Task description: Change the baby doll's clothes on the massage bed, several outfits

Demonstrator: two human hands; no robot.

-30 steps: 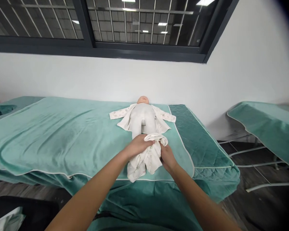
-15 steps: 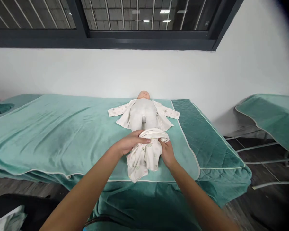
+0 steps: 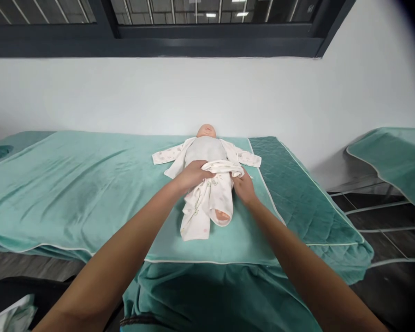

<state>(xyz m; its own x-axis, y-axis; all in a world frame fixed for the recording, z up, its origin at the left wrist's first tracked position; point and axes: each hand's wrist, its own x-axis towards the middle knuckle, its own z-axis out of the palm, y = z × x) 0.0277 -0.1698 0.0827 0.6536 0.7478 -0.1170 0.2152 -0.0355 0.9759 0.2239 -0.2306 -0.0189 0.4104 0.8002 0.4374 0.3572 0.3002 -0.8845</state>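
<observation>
A baby doll (image 3: 207, 148) lies on its back on the green bed cover, head toward the wall. Its arms are in the sleeves of a white printed top (image 3: 171, 154), which is spread open at the front. White printed baby pants (image 3: 202, 203) cover its legs, with the waistband bunched near the hips. My left hand (image 3: 193, 174) grips the left side of the waistband, thumb on top. On the opposite side my right hand (image 3: 244, 185) pinches the band. A bit of the doll's foot (image 3: 222, 215) shows in one leg opening; the other foot is hidden.
The green bed (image 3: 72, 184) runs along a white wall under a dark-framed window (image 3: 214, 44). A darker quilted cover (image 3: 293, 198) shows at the right. Beyond it stand metal rails and another green-covered surface (image 3: 397, 157). A black item with a folded cloth (image 3: 14, 316) is at lower left.
Both hands have moved up the doll's legs with the waistband, toward the torso. The pants are now stretched along the legs, and a foot has appeared in one cuff. The view has shifted slightly.
</observation>
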